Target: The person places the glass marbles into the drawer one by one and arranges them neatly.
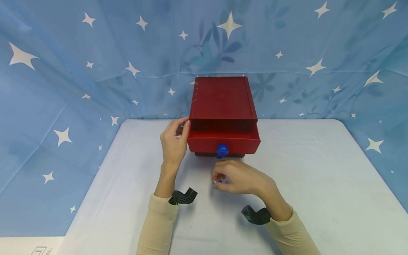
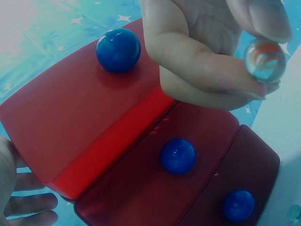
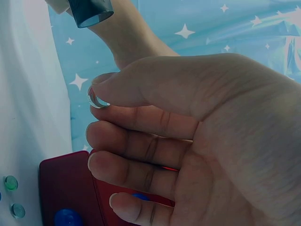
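A red drawer box (image 1: 223,97) stands at the back of the table with its top drawer (image 1: 204,146) pulled out. My left hand (image 1: 174,143) rests against the box's left side; its fingers look straight in the left wrist view. In front of the drawer, my right hand (image 1: 243,177) pinches a clear glass marble (image 2: 265,60) with an orange and white swirl between thumb and index finger. The other fingers are loosely bent. A round blue knob (image 1: 222,150) sits on the drawer front, just beyond the right hand. The drawer's floor is only partly visible.
Lower drawers with blue knobs (image 2: 178,156) lie beneath the open one. A green glass piece (image 3: 11,183) and a paler one (image 3: 18,210) lie on the white table (image 1: 318,177). A blue starry cloth (image 1: 127,42) hangs behind the table.
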The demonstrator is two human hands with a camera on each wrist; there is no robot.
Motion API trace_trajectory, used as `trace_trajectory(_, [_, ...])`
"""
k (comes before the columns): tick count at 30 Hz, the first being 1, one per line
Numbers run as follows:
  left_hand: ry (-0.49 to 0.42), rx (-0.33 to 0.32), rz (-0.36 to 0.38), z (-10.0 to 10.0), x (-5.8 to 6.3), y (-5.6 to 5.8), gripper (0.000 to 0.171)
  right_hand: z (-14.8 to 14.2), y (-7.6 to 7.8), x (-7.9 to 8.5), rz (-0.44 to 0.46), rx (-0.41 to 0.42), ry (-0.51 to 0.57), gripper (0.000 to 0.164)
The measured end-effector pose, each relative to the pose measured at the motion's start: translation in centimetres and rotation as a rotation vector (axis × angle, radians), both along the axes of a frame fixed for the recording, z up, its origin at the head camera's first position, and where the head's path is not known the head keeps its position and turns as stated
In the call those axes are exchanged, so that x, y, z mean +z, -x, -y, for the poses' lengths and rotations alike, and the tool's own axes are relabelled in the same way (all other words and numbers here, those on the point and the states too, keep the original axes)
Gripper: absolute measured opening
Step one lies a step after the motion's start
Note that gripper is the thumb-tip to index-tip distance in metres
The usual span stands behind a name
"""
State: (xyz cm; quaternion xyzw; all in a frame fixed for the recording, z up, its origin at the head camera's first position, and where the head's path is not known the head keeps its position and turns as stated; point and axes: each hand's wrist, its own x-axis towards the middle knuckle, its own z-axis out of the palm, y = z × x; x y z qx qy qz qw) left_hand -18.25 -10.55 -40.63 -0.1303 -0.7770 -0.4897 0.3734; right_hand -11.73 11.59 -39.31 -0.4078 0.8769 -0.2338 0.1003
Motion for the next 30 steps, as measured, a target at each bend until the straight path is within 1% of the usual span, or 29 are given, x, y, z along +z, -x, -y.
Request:
trace_trajectory(13, [0.001,-0.006,0.010,0.0,0.0,0.0,0.024,0.0,0.2,-0.2,0.002,-0.002,-0.014,0.005])
trace_trajectory(22, [-0.002,-0.006,-0.008,0.0,-0.1,0.1,0.022,0.1,0.5,-0.7,0.010,0.004,-0.005,0.007])
trace_trajectory(30, [-0.012,-0.009,-0.006,0.1,-0.1,0.1,0.021,0.3,0.8,-1.3,0.053,-0.009,-0.012,0.010])
